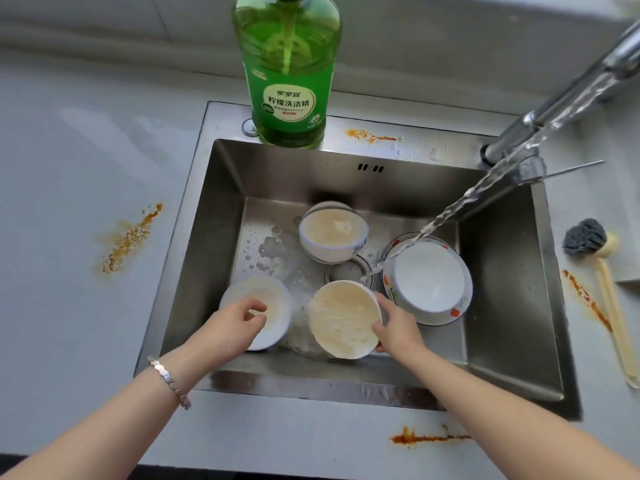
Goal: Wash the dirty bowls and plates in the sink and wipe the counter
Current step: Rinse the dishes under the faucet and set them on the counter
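Now, right hand (398, 327): grips the rim of soiled white ceramic bowl (343, 320), tilted inside steel sink (512, 271), probably to rinse it.
Left hand (239, 323): fingers curled over small white dish (277, 303); grip unclear.
Pale grey surface (69, 202): orange stains (128, 237) wait for wiping.

My two forearms (104, 420) are bare, as far as I can see them. On my left wrist I wear a thin silver bracelet (168, 380) made of small flat links.
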Tool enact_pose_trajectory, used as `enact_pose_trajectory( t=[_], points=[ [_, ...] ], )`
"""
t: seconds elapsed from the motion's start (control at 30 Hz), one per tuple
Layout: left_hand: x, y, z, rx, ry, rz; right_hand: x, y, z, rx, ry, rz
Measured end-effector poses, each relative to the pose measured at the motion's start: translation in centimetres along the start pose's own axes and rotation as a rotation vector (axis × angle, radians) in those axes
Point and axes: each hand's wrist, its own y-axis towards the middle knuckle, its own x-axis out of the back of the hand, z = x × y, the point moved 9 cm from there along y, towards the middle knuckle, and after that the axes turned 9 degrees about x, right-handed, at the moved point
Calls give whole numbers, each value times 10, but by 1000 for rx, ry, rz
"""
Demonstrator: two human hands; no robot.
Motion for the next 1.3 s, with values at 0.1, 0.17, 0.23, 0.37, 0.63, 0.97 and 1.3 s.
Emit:
enact_pose_trajectory(
  t=[0.1, 0.17, 0.23, 0.37, 0.63, 0.97, 1.3],
  points=[
    [2, -10, -3, -10, -16, -19, 29, -22, 9, 110, -18, -101],
    [2, -17, -7, -14, -35, -33, 49, -38, 17, 186, 1, -168],
    [1, -23, -14, -29, -49, -51, 70, -53, 30, 279, -2, -248],
    [-4, -36, -30, -57, -83, -79, 105, -82, 69, 514, -94, -415],
    [-11, -57, -51, -95, -80, -118, 149, -122, 116, 909, -183, -639],
    [-37, -73, -94, -175, -339, 96, 141, -86, 67, 184, 426, -217],
    [-40, -61, -176, -231, -995, 157, 146, -51, 94, 114, 560, -13]
  ],
)
